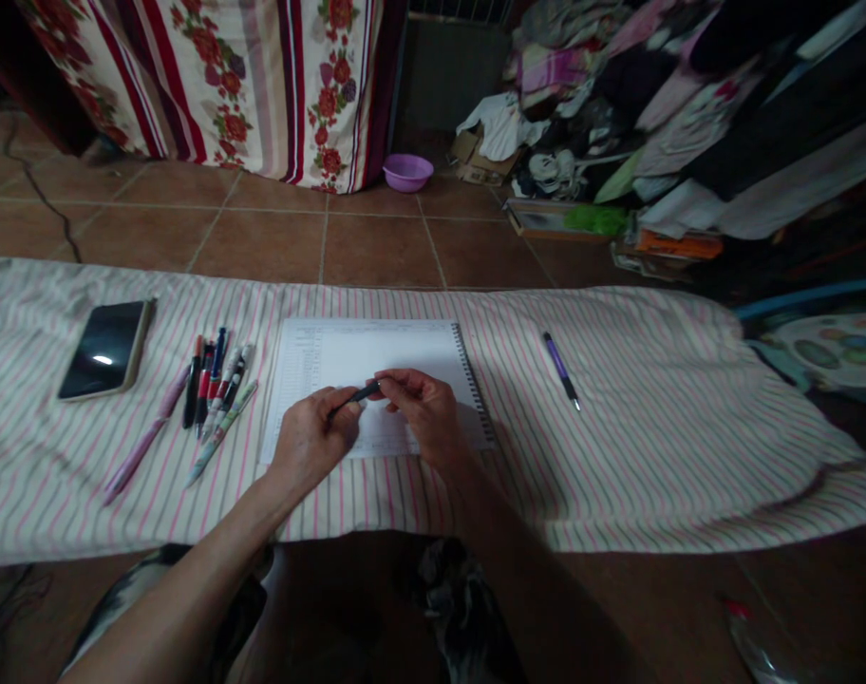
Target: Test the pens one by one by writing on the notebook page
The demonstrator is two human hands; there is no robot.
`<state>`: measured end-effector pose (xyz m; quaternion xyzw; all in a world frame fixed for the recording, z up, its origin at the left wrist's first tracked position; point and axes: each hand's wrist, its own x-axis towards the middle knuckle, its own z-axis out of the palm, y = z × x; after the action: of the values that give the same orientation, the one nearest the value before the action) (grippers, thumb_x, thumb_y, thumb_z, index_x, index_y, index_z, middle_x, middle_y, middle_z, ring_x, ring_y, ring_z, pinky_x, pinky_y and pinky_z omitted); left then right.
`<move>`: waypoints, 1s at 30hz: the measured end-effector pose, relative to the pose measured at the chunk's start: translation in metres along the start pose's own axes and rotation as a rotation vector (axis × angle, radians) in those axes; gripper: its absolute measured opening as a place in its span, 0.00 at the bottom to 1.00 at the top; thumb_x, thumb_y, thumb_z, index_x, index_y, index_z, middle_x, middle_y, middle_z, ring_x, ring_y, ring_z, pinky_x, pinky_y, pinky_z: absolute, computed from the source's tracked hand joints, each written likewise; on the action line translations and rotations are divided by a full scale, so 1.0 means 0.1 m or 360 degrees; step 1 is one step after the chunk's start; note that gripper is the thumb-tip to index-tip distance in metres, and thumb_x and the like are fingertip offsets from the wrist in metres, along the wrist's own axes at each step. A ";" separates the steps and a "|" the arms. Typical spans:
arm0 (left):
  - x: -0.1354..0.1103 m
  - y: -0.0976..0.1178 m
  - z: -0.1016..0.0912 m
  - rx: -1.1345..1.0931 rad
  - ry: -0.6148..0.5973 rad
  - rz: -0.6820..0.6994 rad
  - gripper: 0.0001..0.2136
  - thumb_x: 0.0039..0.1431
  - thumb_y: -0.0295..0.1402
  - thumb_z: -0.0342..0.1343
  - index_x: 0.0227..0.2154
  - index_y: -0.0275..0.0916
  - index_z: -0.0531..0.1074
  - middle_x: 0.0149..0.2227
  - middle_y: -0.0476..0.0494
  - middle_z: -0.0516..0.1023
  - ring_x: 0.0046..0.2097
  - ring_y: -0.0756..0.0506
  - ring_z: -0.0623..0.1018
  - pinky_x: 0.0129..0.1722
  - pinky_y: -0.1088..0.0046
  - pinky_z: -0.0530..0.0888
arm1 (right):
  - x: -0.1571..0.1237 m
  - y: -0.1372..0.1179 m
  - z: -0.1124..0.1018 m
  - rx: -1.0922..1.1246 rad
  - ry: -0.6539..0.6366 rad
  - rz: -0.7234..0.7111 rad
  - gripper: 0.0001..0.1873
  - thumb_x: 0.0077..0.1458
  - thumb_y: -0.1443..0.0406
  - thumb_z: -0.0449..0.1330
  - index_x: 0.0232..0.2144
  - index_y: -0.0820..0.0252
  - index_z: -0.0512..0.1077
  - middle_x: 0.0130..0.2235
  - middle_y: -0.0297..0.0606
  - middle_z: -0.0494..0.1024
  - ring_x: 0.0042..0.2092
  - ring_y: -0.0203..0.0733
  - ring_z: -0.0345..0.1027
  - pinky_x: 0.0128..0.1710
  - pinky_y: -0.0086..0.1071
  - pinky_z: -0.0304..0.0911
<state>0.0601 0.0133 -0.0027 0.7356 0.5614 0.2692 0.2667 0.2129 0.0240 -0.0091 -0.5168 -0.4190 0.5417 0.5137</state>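
Both my hands meet over an open spiral notebook (376,344) lying on the striped cloth. A dark pen (366,390) spans them, tilted up to the right. My left hand (315,425) is closed around its lower left part. The fingertips of my right hand (425,408) pinch its upper right end. The page beneath looks white, with a printed column along its left side; my hands cover its lower middle. To the right, a purple and black pen (561,369) lies alone. Left of the notebook rests a group of several pens (216,380).
A phone (105,350) and a long pinkish-purple pen-like item (148,435) lie on the left of the cloth (653,427). Beyond it on the tiled floor stand a purple basin (408,173), a floral curtain (262,95) and a heap of clothes (618,95).
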 end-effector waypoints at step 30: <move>-0.01 0.14 0.04 0.0493 0.0030 0.0138 0.15 0.60 0.34 0.42 0.42 0.38 0.72 0.33 0.44 0.76 0.33 0.45 0.75 0.31 0.71 0.69 | -0.05 -0.09 -0.07 0.0087 0.0021 0.0120 0.11 0.43 0.58 0.64 0.26 0.60 0.74 0.25 0.33 0.77 0.28 0.34 0.72 0.29 0.27 0.65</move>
<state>0.0721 0.0093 0.0039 0.7890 0.5664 0.1975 0.1329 0.2204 0.0192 -0.0001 -0.5216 -0.3810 0.5684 0.5097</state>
